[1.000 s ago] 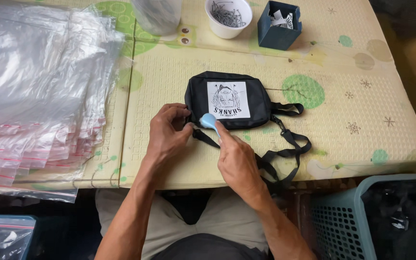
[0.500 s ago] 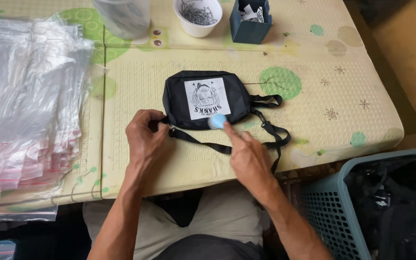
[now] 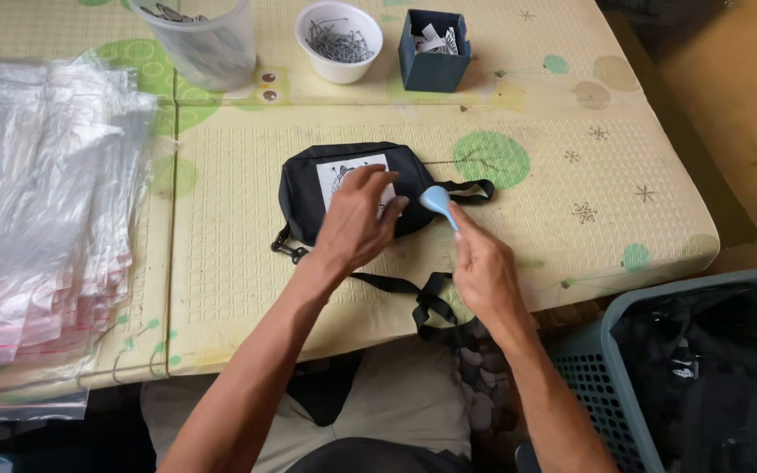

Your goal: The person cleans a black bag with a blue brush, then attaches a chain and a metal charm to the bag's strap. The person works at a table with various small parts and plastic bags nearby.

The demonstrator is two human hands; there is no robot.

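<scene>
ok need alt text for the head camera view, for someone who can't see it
Seen from above, a person's left hand rests on a black waist bag on a pale yellow mat, while the right hand holds a small light-blue tool beside it. Clear plastic bags lie stacked at left.

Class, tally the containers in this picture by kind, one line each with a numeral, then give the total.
Clear plastic tub: 1
White cup of metal pins: 1
Dark blue box: 1
Teal basket: 1
Black waist bag: 1
Total: 5
</scene>
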